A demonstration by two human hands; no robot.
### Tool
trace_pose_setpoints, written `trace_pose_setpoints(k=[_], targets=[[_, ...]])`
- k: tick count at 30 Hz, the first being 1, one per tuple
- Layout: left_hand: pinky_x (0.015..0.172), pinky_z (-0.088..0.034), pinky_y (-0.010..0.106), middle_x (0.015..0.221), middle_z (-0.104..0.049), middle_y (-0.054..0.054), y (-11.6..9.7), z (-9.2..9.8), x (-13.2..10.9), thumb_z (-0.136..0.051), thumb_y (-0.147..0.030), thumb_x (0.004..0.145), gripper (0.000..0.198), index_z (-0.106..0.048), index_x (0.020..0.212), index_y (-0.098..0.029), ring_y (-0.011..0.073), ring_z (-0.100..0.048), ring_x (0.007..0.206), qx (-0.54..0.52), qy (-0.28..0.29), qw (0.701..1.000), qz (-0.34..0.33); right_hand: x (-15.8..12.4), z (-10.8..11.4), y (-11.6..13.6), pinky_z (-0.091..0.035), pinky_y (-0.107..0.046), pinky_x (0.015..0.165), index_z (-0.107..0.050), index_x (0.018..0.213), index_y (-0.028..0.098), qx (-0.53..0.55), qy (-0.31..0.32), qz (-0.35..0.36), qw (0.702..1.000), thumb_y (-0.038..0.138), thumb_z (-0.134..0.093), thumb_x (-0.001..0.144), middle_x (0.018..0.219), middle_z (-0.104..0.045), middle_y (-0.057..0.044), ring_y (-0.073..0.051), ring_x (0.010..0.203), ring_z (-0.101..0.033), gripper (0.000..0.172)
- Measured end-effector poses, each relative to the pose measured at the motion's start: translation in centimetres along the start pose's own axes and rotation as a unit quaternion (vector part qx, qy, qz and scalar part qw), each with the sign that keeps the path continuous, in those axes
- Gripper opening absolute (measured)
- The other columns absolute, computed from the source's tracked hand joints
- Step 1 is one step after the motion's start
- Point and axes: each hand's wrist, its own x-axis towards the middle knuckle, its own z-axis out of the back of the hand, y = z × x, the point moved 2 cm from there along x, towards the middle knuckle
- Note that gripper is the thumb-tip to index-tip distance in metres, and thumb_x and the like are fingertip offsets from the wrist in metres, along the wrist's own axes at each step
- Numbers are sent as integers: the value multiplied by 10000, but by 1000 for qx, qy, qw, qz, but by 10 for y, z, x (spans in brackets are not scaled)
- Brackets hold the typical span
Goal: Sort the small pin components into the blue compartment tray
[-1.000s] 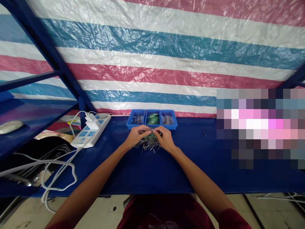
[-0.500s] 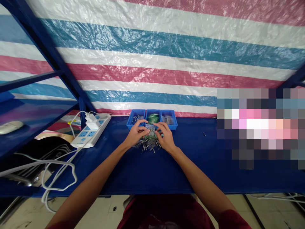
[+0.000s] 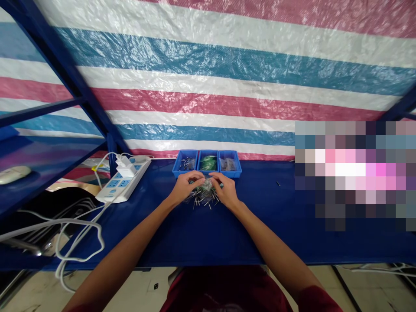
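Note:
Between my two hands is a small clear plastic bag [image 3: 207, 183], over a pile of thin metal pieces [image 3: 204, 200] on the blue table. The fingers of my left hand [image 3: 186, 187] are closed on the bag's left side. My right hand [image 3: 225, 189] pinches it from the right. Just behind the hands stand three joined blue bins: the left bin [image 3: 174, 170] holds metal pieces and a small clear bag, the middle one has green bags [image 3: 209, 163], and the right one has clear bags [image 3: 228, 164].
A white power strip [image 3: 130, 184] with a plugged-in adapter [image 3: 125, 167] lies at the left, its white cables [image 3: 102, 238] trailing over the table's edge. One thin metal piece [image 3: 278, 183] lies to the right. A striped sheet [image 3: 208, 102] hangs behind; the far right is pixelated.
Both hands have lowered slightly towards me, and the bag between them now looks lower and crumpled. More of the middle bin's green bags shows.

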Motion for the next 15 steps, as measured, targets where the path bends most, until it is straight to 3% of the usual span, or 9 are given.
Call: trace_pose_setpoints(k=[3,7,9,12,15], targets=[[579,-462,239,644,-618,-20,1,0,1,-691,-407,766,340,-555,963,-165,122,-576,554,-77,-14,996,36,0,1,1,-543,-295,746,-620,1149,226,9,10,17,1000,212,-364,957,945,-668,-56,-145,735,-640,320],[523,-429,213,607,-593,-43,1,0,3,-712,-399,748,364,-526,966,-175,93,-527,476,-123,-7,991,52,0,0,2,-535,-346,842,-646,1086,241,-24,22,52,998,238,-471,924,1223,-559,-100,-181,942,-622,239],[534,-439,221,605,-584,-31,1,0,4,-685,-427,768,317,-568,895,-161,97,-528,494,-116,11,992,47,1,-1,2,-528,-342,853,-661,1010,225,-28,25,60,998,263,-491,925,1184,-581,-103,-187,962,-619,194],[568,-468,246,657,-596,13,0,-1,3,-569,-501,839,365,-630,813,-142,124,-554,570,-86,29,995,29,1,-2,0,-526,-313,811,-659,934,201,-26,19,48,998,279,-467,941,952,-666,-81,-180,879,-639,208],[642,-490,264,813,-644,57,0,-1,2,-611,-484,814,342,-660,810,-146,166,-599,730,-46,26,999,2,1,-2,-2,-528,-288,747,-655,901,199,-19,-1,7,1000,311,-488,930,850,-690,-56,-170,772,-652,203]])
